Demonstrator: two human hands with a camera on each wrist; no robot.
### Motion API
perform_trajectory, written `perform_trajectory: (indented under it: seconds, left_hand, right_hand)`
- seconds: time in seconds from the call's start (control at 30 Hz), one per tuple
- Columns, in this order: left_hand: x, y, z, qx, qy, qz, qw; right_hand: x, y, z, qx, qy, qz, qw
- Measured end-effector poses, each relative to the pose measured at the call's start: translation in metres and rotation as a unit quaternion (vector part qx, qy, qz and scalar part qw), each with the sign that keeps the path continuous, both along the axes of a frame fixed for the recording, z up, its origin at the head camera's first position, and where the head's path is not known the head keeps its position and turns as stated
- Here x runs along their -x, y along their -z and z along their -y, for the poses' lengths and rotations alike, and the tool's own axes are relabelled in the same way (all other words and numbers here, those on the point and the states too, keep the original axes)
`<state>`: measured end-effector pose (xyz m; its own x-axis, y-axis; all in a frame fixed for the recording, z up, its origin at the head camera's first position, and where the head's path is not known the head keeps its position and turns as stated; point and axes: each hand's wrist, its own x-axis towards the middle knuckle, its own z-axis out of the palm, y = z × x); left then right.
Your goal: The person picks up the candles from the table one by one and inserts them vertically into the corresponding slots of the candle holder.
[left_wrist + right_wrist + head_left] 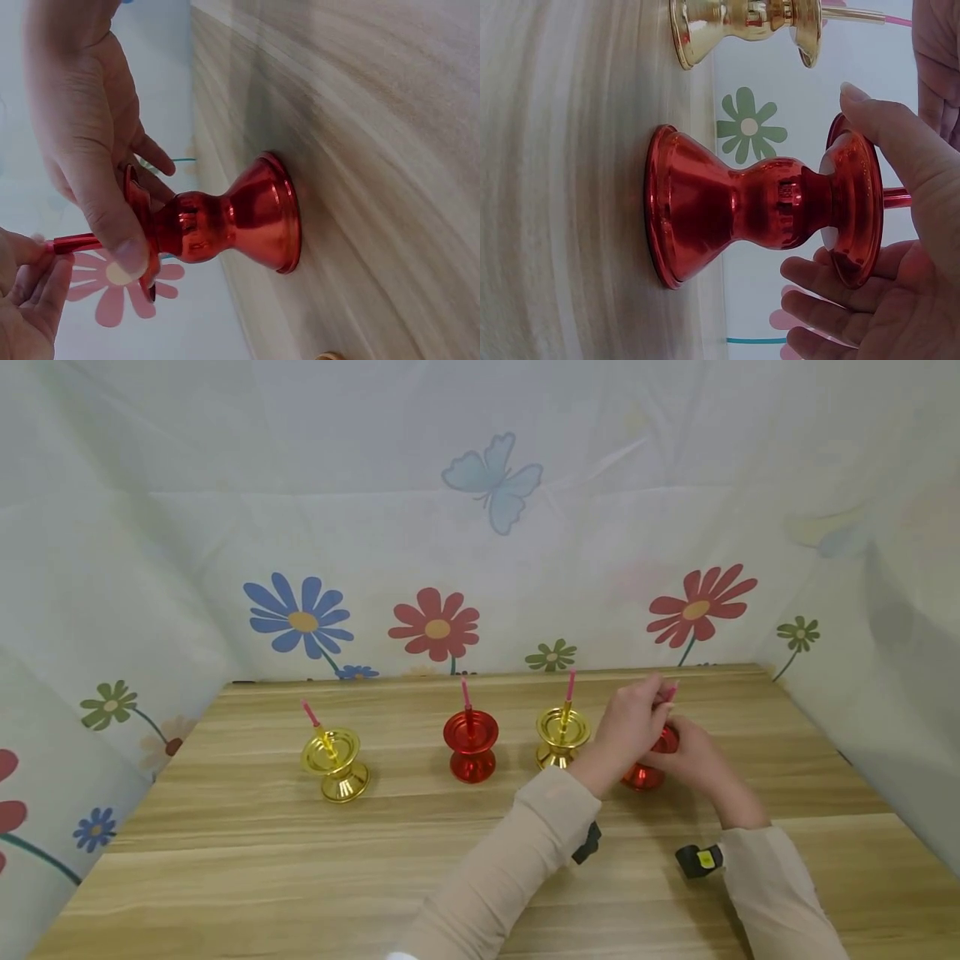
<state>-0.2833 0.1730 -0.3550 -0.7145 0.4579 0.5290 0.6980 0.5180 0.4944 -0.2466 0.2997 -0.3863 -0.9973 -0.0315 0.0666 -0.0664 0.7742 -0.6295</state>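
Observation:
A shiny red candle holder (643,777) stands upright on the wooden table at the right end of a row. My right hand (697,756) grips its dish, thumb over the rim and fingers around the far side; the right wrist view shows this hand (900,300) close up. Above the dish, my left hand (633,718) pinches a pink candle (670,692) at the holder's red stem (76,243). The left fingers (49,296) hide most of the candle in the left wrist view. The holder's flared base (690,206) rests on the table.
Leftward stand a gold candle holder (558,752), a red one (472,766) and another gold one (345,783), each with a pink candle. The nearest gold holder is close to my left forearm. A flower-printed cloth (360,543) borders the wooden table (300,868).

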Motion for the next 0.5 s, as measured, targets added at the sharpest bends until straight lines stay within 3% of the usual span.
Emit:
perform_trajectory:
  seconds: [0.27,0.5]
  left_hand:
    - [0.0022,0.0009,0.0001,-0.017,0.012,0.013,0.9997]
    - [0.0016,0.0018,0.0001,-0.024,0.007,0.055,0.9982]
  right_hand:
    - [0.0004,-0.0011,-0.0014,0.007,-0.003,-0.008,1.000]
    - [0.0002,-0.0031,-0.0004,0.003,0.003,0.009,1.000]
